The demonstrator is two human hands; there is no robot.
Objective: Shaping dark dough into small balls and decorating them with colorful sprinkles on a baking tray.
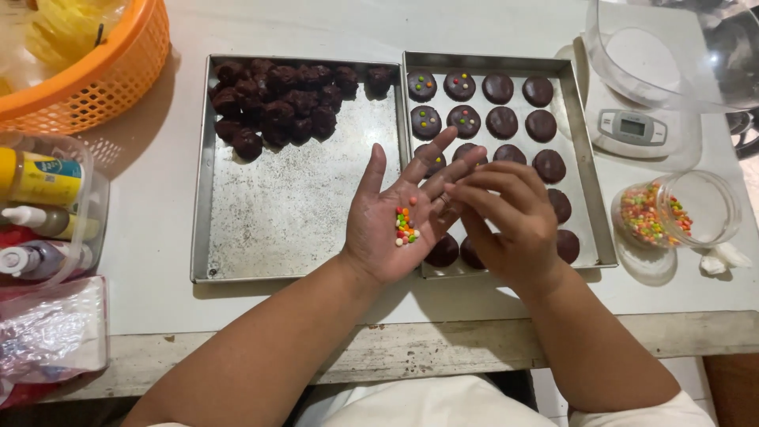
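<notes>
- Small heap of coloured candy beads [405, 225] (orange, green, red, yellow) resting in the palm of the left hand [399, 213], below the base of the fingers, toward the heel of the palm.
- Left hand held palm-up above the seam between the two trays; fingers [431, 154] spread apart and slightly curled, not closed over the beads.
- Right hand [506, 213] palm-down just beside the left, fingertips [452, 190] drawn together and touching the left palm near the finger bases, just right of and above the beads; cannot tell whether a bead sits pinched between them.
- Under both hands: right metal tray [581, 142] holding round, flat chocolate cookies [541, 125] in rows; four at the upper left of that tray already carrying coloured dots, the rest plain; several partly hidden by the hands.
- Left metal tray [277, 221], touching the right one; dark lumpy chocolate pieces [277, 103] piled in its upper part, lower part bare metal.
- Right of the trays: clear round jar [680, 209] tipped on its side, mouth facing right, with more coloured beads inside.
- Above the jar: white kitchen scale [632, 126] with a small grey display, clear bowl [672, 51] standing on it.
- Far left edge: clear plastic tub [87, 198] containing a yellow-labelled bottle [35, 180] lying sideways and white-capped squeeze bottles [32, 217].
- Upper left corner: orange mesh basket [103, 79] with yellowish contents.
- Lower left: crumpled clear plastic bag [51, 328] at the table edge.
</notes>
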